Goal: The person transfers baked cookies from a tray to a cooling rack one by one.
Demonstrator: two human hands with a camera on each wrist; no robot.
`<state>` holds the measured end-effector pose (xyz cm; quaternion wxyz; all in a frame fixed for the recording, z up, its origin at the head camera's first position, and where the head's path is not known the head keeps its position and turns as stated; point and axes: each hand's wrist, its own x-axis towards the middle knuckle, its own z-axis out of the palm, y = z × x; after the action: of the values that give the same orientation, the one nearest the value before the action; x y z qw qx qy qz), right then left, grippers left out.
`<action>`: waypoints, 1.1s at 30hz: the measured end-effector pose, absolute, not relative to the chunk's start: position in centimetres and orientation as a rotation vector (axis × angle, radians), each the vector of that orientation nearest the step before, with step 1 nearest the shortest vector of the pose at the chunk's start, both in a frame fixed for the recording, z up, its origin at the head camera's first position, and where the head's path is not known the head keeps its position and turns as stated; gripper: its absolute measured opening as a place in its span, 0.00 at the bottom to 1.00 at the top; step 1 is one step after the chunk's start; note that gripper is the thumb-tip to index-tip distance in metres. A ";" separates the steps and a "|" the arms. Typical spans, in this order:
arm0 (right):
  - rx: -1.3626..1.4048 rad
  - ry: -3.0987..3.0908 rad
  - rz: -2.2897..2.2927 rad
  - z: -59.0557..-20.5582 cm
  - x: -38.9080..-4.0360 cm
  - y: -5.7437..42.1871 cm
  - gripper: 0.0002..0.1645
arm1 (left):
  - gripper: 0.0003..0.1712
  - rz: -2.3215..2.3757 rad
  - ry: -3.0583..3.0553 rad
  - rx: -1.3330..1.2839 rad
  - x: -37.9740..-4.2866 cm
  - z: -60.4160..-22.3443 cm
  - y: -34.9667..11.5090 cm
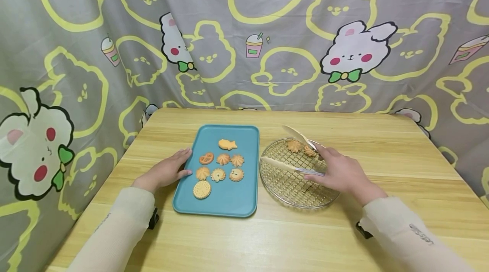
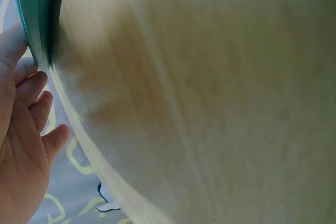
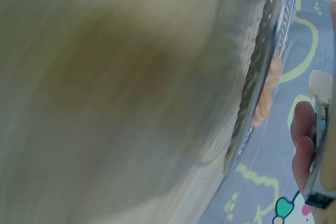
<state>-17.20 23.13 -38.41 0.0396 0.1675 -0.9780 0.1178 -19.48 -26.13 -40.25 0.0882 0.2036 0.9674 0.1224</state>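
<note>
My right hand [image 1: 341, 172] grips a pair of tongs [image 1: 279, 164] with pale tips and metal handles, their arms spread apart above a round wire rack [image 1: 299, 197]. Nothing sits between the tips. On the rack's far side lie a swirled cookie [image 1: 294, 145] and a second cookie [image 1: 309, 151], partly hidden by the tongs. At the left edge of a teal tray [image 1: 217, 209], my left hand [image 1: 166, 172] touches the rim with fingers extended. The tray carries a fish-shaped cookie [image 1: 227, 144], a pretzel [image 1: 206, 158], a round cracker [image 1: 201, 189] and several swirled or round cookies [image 1: 223, 159].
Tray and rack stand side by side on a wooden table [image 1: 298, 242], with a narrow gap between them. A grey patterned curtain [image 1: 214, 4] hangs behind and to the left of the table.
</note>
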 end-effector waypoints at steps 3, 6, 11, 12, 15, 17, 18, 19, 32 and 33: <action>0.539 -2.986 0.365 -38.4 -17.3 22.4 0.64 | 0.41 0.366 2.882 0.607 -19.4 -40.2 -26.1; 0.562 -2.982 0.369 -38.3 -17.4 21.6 0.63 | 0.41 0.364 2.884 0.605 -19.4 -40.1 -26.1; 0.600 -2.979 0.377 -38.4 -17.4 20.4 0.63 | 0.41 0.362 2.881 0.600 -19.4 -40.0 -26.0; 0.611 -2.976 0.379 -38.4 -17.4 20.1 0.62 | 0.41 0.363 2.879 0.598 -19.4 -40.0 -26.0; 0.650 -2.973 0.369 -38.5 -17.3 19.3 0.62 | 0.41 0.361 2.872 0.592 -19.4 -40.1 -26.1; 0.675 -2.971 0.354 -38.4 -17.3 18.8 0.62 | 0.41 0.359 2.867 0.588 -19.4 -40.1 -26.1; 0.686 -2.973 0.356 -38.4 -17.2 18.5 0.62 | 0.41 0.357 2.864 0.586 -19.4 -40.1 -26.1; 0.697 -2.976 0.351 -38.3 -17.2 18.3 0.62 | 0.41 0.357 2.862 0.584 -19.3 -40.0 -26.1; 0.806 -3.004 0.329 -38.0 -16.9 14.9 0.63 | 0.41 0.354 2.878 0.606 -19.6 -40.4 -26.3; 0.815 -3.003 0.323 -37.9 -16.8 14.7 0.63 | 0.41 0.355 2.877 0.602 -19.6 -40.4 -26.3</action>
<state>-16.82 14.72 -37.94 0.0063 0.2606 -0.9599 0.1033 -19.58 -26.27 -40.43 0.0903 0.2027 0.9677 0.1194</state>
